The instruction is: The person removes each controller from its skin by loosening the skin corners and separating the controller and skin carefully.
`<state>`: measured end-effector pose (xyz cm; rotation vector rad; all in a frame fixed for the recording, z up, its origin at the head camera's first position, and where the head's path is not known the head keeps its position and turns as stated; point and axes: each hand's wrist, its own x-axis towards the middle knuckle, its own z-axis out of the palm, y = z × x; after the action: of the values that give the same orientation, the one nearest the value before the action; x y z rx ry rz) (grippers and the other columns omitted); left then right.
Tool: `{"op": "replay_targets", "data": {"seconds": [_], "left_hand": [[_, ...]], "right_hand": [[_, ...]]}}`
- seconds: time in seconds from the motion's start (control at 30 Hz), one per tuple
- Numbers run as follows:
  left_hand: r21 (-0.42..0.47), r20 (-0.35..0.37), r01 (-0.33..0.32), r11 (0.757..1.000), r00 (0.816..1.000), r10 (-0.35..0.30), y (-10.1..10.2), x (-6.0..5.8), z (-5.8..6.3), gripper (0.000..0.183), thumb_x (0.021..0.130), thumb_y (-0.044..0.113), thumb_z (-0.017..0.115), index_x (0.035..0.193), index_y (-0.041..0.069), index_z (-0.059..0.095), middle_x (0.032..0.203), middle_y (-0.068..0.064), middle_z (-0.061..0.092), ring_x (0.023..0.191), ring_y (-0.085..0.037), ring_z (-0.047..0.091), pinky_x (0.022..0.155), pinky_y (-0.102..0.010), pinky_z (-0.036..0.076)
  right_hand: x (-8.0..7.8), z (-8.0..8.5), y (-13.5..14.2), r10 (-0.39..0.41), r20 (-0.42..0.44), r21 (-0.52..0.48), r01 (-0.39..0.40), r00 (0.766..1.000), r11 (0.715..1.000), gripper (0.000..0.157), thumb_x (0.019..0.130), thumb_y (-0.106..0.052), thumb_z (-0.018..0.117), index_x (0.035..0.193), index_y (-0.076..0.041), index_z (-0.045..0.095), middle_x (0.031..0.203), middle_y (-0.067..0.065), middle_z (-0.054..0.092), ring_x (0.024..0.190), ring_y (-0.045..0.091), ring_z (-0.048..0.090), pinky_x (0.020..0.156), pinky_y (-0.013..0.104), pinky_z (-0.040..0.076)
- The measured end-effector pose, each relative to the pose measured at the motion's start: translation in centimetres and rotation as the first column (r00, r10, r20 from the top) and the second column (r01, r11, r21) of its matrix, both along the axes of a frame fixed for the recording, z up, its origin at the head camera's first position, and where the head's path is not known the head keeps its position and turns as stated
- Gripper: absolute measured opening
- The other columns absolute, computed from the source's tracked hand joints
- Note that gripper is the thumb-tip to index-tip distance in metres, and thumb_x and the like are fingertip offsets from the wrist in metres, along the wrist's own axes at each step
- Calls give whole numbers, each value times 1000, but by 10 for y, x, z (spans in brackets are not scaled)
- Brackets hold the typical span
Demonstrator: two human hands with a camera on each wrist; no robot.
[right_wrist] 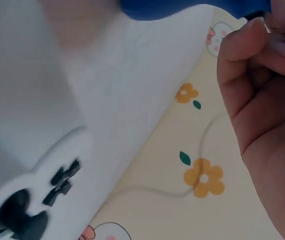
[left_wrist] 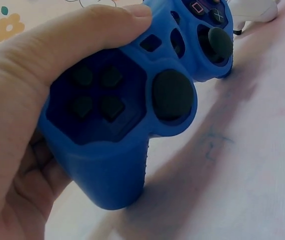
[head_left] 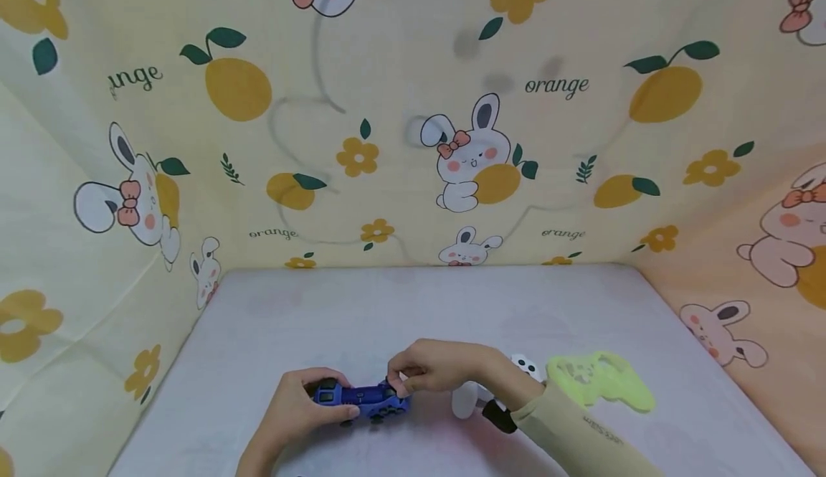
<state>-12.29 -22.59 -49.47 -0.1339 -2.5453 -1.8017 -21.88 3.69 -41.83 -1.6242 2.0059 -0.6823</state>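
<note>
Left hand (head_left: 300,405) grasps one end of a blue controller (head_left: 364,395), its thumb (left_wrist: 107,25) laid over the upper edge and its fingers tucked behind. Right hand (head_left: 439,366) has thumb and fingers curled to a pinch at the opposite end; whether they hold only the blue cover (left_wrist: 107,150) or the body beneath too, I cannot tell. The controller sits between the two hands, low over the near part of the surface (head_left: 310,305); whether any of it touches down is not clear.

It should be light and stiff at the core, easily carried in one hand, and not especially fragile. The cover looks smooth and rubbery, likely soft enough to flex at the rim, so it ought to grip the skin rather than slide. Tiny bumps along the inner side of the handle (left_wrist: 112,190) would add hold. The best grasp is around the handle or the outer edge, clear of the thumb sticks (left_wrist: 172,95) and direction buttons (left_wrist: 112,107), which would tilt or press under a squeeze. For peeling at the cover, the thin rim is the place to pinch.

Beside the right forearm, and partly hidden by it, lies a white controller (head_left: 464,402); just beyond is a yellow-green cover (head_left: 621,385).
</note>
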Motion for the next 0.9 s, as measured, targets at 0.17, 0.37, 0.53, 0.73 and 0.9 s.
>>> {"op": "replay_targets", "data": {"seconds": [0.17, 0.37, 0.53, 0.73, 0.9], "left_hand": [[-29, -1, 3, 1000, 1000, -3, -2, -3, -2, 35, 62, 34, 94, 89, 21, 75, 91, 2, 71, 83, -24, 62, 68, -31, 53], [-20, -4, 0, 1000, 1000, 0, -3, -3, -2, 34, 63, 32, 94, 89, 20, 75, 93, 0, 70, 86, -24, 61, 70, -31, 53], [8, 13, -4, 1000, 1000, 4, -1, -2, 0, 34, 64, 27, 94, 90, 17, 75, 95, -2, 70, 87, -24, 60, 69, -31, 53], [21, 15, -6, 1000, 1000, 6, -2, -2, -2, 35, 63, 25, 95, 90, 16, 75, 93, -1, 70, 85, -23, 61, 68, -31, 53], [6, 9, 0, 1000, 1000, 0, 0, -1, -4, 34, 64, 24, 94, 91, 16, 75, 94, 1, 71, 87, -22, 61, 71, -30, 52]], "right_hand": [[4, -5, 0, 19, -76, -38, -22, 997, 999, 4, 100, -18, 59, 97, -16, 58, 67, -10, 38, 57, -3, 33, 55, 14, 31], [0, -4, -7, -12, -29, -85, 10, 999, 996, 10, 92, -16, 70, 97, -20, 63, 60, -9, 37, 53, -2, 32, 53, 15, 31], [-3, -6, -6, -57, 31, -102, 59, 998, 993, 20, 89, -19, 74, 108, -17, 73, 60, -11, 44, 51, -1, 34, 50, 16, 32], [-1, -3, -8, -34, -101, -150, 19, 994, 989, 22, 86, -22, 76, 107, -12, 77, 67, -16, 55, 54, -6, 38, 49, 13, 35], [3, 1, -17, -33, -229, -193, -12, 973, 981, 14, 86, -24, 78, 90, -11, 80, 69, -17, 52, 61, -9, 43, 56, 9, 40]]}}
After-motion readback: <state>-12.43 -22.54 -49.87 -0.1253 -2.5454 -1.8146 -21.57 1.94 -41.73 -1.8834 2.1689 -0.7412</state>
